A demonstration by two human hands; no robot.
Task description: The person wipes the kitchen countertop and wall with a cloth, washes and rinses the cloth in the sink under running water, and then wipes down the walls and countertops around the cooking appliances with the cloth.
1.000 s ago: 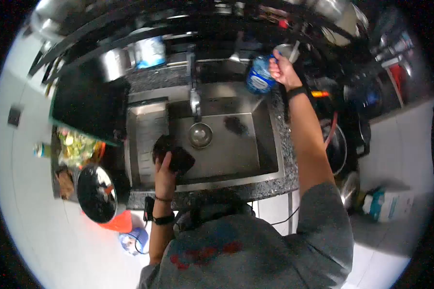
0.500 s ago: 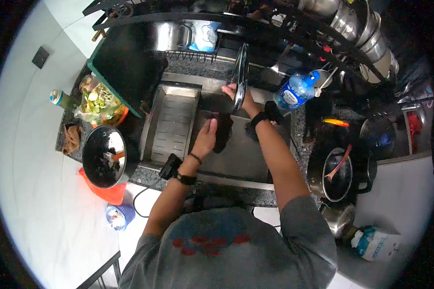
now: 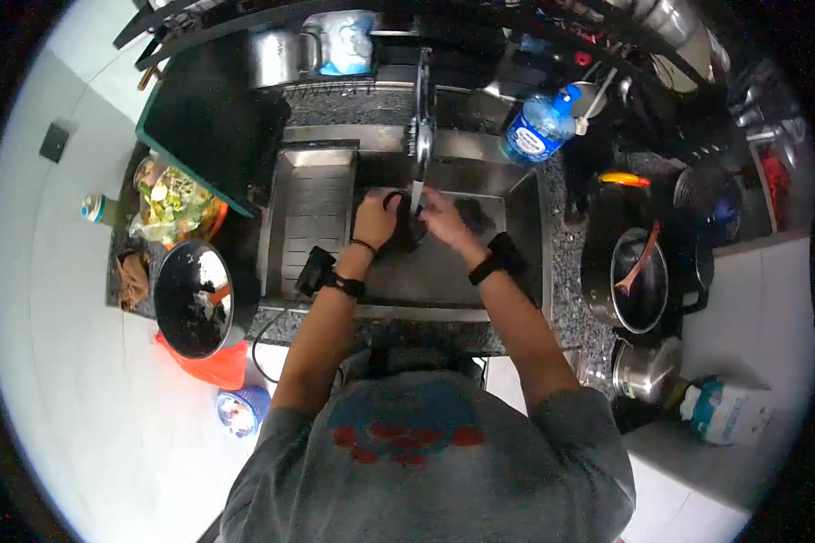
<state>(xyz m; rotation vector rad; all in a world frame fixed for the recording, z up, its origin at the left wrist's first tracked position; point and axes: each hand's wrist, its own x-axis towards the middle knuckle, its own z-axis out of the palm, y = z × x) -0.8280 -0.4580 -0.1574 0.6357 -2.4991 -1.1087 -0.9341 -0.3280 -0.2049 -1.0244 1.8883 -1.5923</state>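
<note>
1. Your left grip (image 3: 376,220) is closed on a dark item (image 3: 407,237), held over the sink (image 3: 407,314) just below the tap (image 3: 423,127).
2. Your right grip (image 3: 441,217) is at the item's other side; you cannot tell how tightly its fingers close.
3. The sink's front edge runs under your forearms; to your right, basin floor shows as far as the side wall.
4. A slotted tray (image 3: 317,222) fills the sink's left end.
5. On the desk (image 3: 568,290), a blue-labelled bottle (image 3: 539,128) stands near the sink's far right corner.
6. Left, a dark pot (image 3: 177,303) contains white matter and an orange-brown utensil; cut vegetables (image 3: 172,204) sit behind it.
7. Right, another pot (image 3: 598,303) holds a wooden spoon (image 3: 640,264).
</note>
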